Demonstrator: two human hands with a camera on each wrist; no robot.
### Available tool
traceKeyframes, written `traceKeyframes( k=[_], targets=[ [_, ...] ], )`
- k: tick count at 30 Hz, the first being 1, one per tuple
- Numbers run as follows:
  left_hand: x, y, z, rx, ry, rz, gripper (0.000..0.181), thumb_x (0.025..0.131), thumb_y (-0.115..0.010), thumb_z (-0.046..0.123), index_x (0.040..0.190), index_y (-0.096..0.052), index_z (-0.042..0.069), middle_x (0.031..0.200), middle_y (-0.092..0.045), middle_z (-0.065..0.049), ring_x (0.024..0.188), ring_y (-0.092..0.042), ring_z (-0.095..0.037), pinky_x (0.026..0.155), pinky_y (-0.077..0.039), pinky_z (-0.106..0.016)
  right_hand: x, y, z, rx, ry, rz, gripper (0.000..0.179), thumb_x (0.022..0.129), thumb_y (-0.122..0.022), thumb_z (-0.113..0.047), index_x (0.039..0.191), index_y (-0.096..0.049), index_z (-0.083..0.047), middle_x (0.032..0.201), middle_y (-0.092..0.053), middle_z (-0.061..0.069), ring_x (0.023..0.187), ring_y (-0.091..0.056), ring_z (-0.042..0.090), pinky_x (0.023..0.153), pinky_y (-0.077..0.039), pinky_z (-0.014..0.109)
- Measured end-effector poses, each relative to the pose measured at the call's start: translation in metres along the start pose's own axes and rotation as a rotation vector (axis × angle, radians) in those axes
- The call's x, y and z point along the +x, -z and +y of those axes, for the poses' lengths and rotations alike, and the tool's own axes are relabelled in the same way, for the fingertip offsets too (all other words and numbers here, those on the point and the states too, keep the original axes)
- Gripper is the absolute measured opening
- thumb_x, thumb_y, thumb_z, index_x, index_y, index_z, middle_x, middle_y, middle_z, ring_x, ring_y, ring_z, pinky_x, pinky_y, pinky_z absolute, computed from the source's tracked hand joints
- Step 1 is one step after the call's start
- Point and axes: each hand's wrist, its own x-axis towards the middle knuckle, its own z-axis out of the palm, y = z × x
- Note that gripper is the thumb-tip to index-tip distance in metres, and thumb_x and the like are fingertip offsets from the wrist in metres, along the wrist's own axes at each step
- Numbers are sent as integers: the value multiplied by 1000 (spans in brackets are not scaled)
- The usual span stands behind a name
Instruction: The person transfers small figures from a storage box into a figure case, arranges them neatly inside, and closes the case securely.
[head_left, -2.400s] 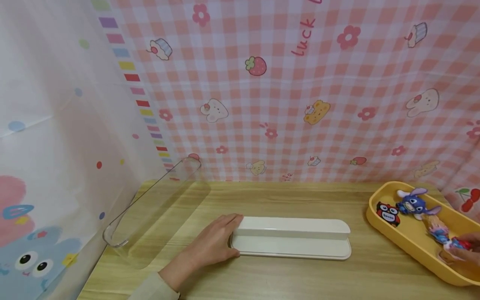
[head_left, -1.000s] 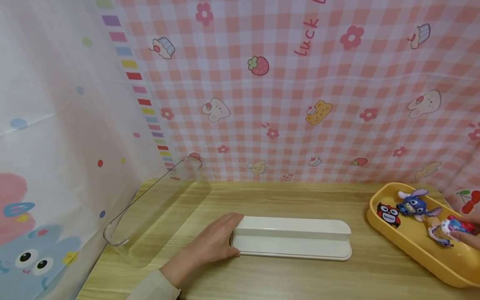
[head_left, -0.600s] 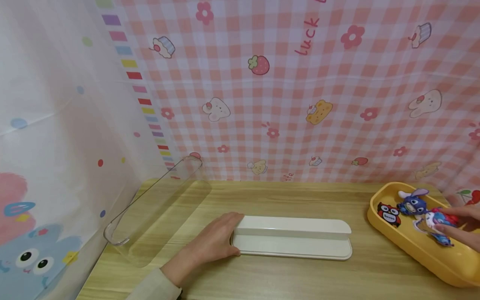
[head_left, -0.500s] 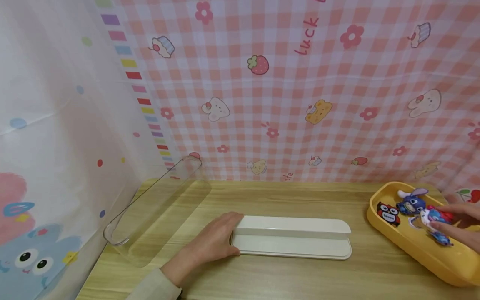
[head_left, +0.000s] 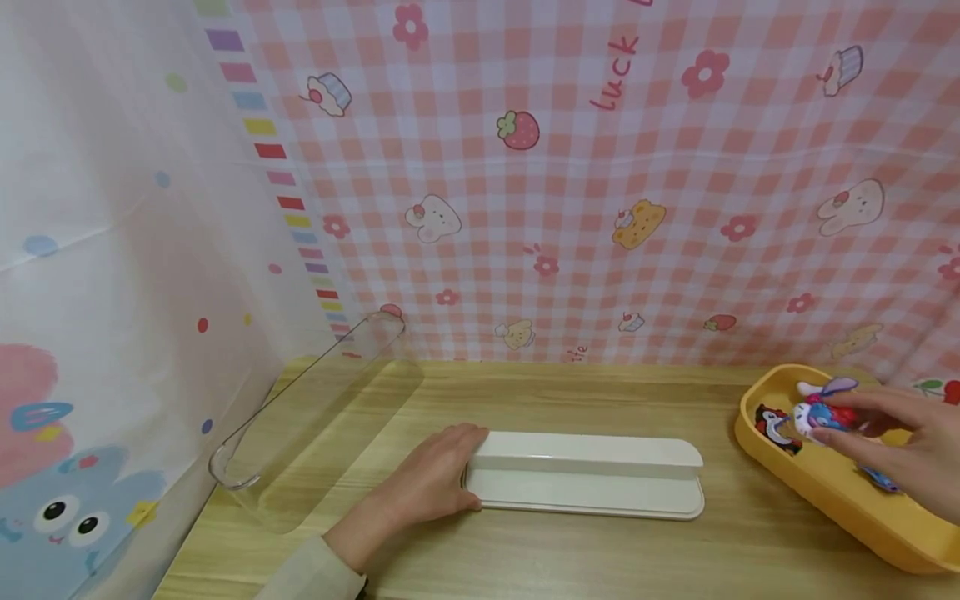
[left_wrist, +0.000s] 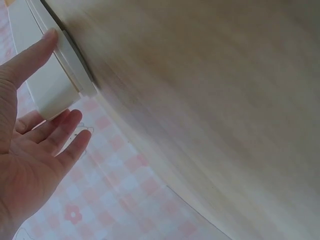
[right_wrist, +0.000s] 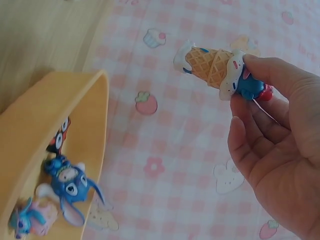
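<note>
In the head view, the left hand (head_left: 431, 477), spread wide, grips the nine o'clock end of a long white stand (head_left: 585, 487) on the tabletop (head_left: 540, 558). The right hand (head_left: 911, 446), nearly closed, pinches an ice-cream-cone toy (head_left: 817, 418) near the yellow tray (head_left: 817, 497), at four o'clock.

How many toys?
4: ice-cream toy in the right hand; owl toy, long-eared toy, pink-and-blue toy in the yellow tray. More may be hidden.

Soft, diffuse light; small glare on white base (head_left: 585, 448); left wrist view hazy, tabletop (left_wrist: 200, 100) blurred.
</note>
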Motion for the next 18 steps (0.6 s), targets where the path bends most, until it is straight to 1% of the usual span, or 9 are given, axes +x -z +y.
traceKeyframes(
  k=[2,4,6,9,12,15,18],
  targets=[
    [0,0,0,-1,-1,1,88,74,-97,26,144,-53,-2,141,-60,-17,130,-57,-31,112,-48,-48,1,-2,-4,-4,17,-17,41,68,-94,4,104,-75,10,106,-53,-43,73,-55,-12,63,-45,3],
    [0,-1,0,-6,-2,1,88,74,-97,25,144,-53,-2,141,-60,-17,130,-57,-31,112,-48,-48,2,-4,-7,-19,55,-27,43,65,-95,5,104,-76,7,106,-55,-41,73,-56,-11,63,-46,3],
    [1,-1,1,-7,0,0,88,74,-97,26,145,-53,-2,142,-60,-17,130,-57,-31,113,-47,-48,3,-7,-9,-25,99,-41,45,60,-96,6,102,-77,6,102,-59,-36,72,-58,-9,63,-47,4],
    [1,-2,1,-7,3,-1,89,74,-97,25,145,-53,-2,142,-60,-17,131,-57,-31,113,-47,-48,5,-10,-14,-31,148,-59,47,55,-97,6,98,-78,1,90,-64,-26,69,-60,-7,58,-49,6],
    [1,-2,1,-3,5,-3,89,74,-97,25,145,-53,-3,143,-59,-18,131,-57,-31,113,-47,-48,7,-14,-21,-19,138,-87,44,59,-97,3,98,-79,-3,83,-66,-19,69,-58,-5,54,-48,9],
    [0,-1,0,-6,6,-6,89,73,-98,25,145,-52,-3,143,-59,-17,132,-56,-31,113,-47,-48,9,-19,-29,-31,128,-105,40,64,-97,0,99,-80,-11,84,-67,-18,73,-56,-3,56,-46,10],
    [0,0,1,-8,13,-8,89,73,-98,25,145,-52,-2,143,-59,-17,132,-56,-31,113,-47,-48,12,-25,-37,-40,154,-125,40,66,-96,0,98,-79,-17,86,-67,-17,75,-55,-2,59,-45,10]
  ],
)
